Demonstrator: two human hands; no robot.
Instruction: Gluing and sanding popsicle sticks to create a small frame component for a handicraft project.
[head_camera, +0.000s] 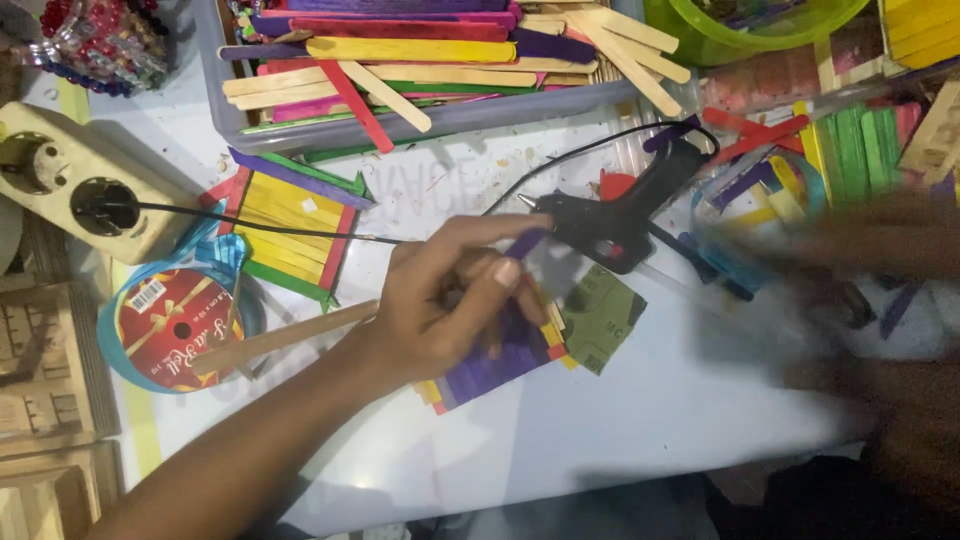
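My left hand (450, 300) pinches a purple craft stick (525, 243) between thumb and fingers. It hovers over a small panel of purple sticks (500, 365) with yellow and red edges lying on the white table (620, 430). A black glue gun (620, 220) lies just right of that stick, its nozzle pointing left. My right hand (880, 245) is a dark blur at the right, over loose coloured sticks (850, 150). What it holds cannot be made out.
A grey tray (420, 125) of coloured sticks sits at the back. A yellow stick panel (290, 235), blue ribbon spool (175, 325) and power strip (70, 185) lie left. Green sandpaper (600, 320) rests beside the purple panel. A green bowl (750, 25) stands back right.
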